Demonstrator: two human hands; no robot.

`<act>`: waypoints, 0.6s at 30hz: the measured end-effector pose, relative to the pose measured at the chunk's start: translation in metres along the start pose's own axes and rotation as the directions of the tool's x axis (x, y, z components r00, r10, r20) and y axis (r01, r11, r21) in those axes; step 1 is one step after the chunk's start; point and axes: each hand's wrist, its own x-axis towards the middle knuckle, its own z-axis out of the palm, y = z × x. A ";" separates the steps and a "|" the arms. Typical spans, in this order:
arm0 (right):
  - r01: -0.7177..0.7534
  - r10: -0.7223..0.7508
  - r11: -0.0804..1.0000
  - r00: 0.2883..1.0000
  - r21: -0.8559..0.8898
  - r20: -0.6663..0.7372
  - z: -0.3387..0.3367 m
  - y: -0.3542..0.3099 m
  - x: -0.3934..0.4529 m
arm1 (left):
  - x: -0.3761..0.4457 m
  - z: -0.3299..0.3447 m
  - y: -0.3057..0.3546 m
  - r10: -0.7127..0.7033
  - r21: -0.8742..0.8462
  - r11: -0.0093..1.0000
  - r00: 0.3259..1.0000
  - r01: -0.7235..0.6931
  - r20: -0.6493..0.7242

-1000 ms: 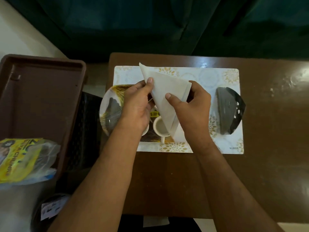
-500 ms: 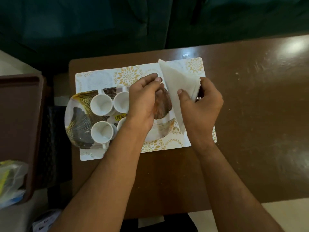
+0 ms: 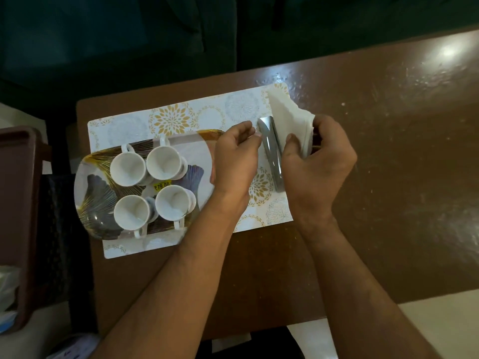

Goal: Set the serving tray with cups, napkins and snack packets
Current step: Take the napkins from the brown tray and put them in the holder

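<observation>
An oval serving tray with a leaf pattern lies on the left of a placemat. Several white cups stand on it, mouths up. My right hand grips a folded white napkin over the mat's far right corner, right beside a metal napkin holder. My left hand hovers over the tray's right end, fingers loosely curled and slightly apart. Its fingertips are at the holder's left side and hold nothing.
The mat lies on a brown table whose right half is bare and shiny. A deep brown plastic bin stands off the table's left edge, with plastic packets at its near end. A dark chair back sits between bin and table.
Both hands moved right, from above the cups to the napkin holder. My left hand let go of the napkin, which now stays in my right hand only.
</observation>
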 end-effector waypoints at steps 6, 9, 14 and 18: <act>0.009 -0.002 0.997 0.994 -0.070 0.107 0.006 0.015 -0.006 | -0.002 0.007 -0.008 -0.026 0.042 0.999 0.999 0.025 0.028; 0.000 0.009 0.998 0.991 -0.069 0.134 0.007 0.019 -0.007 | -0.003 0.010 -0.010 -0.037 0.060 0.998 0.998 0.034 0.050; 0.015 -0.007 0.998 0.993 -0.065 0.121 0.009 0.021 -0.005 | -0.003 0.014 -0.009 -0.045 0.087 0.996 0.996 0.038 0.077; 0.021 -0.013 0.997 0.993 -0.068 0.118 0.011 0.020 -0.002 | -0.003 0.014 -0.007 -0.048 0.073 0.996 0.996 0.042 0.071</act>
